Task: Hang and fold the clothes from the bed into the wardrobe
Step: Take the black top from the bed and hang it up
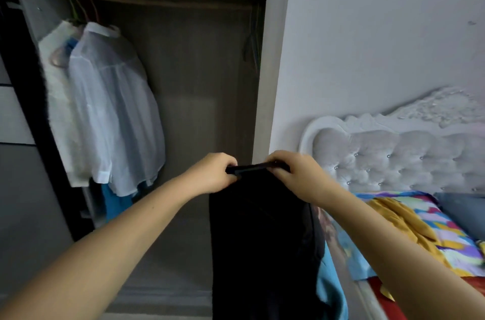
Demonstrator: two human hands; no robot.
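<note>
both hands (258, 175) pinch the black garment's (262, 241) top edge, cloth hanging below.

Black garment (262, 235) hanging long and plain; sheer white shirt (115, 110) over a bright blue piece (115, 204); fluffy cream-white top (56, 89) beside it. Wardrobe (194, 78) interior dull grey-brown. Bedsheet (435, 228) splashed pink, blue, yellow, lilac; mustard-yellow cloth (401, 220) on it; pale grey tufted headboard (393, 157); white wall (380, 31).

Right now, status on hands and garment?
Left hand and right hand grip black garment at its top edge. Wardrobe open ahead. Nothing blocking.
</note>
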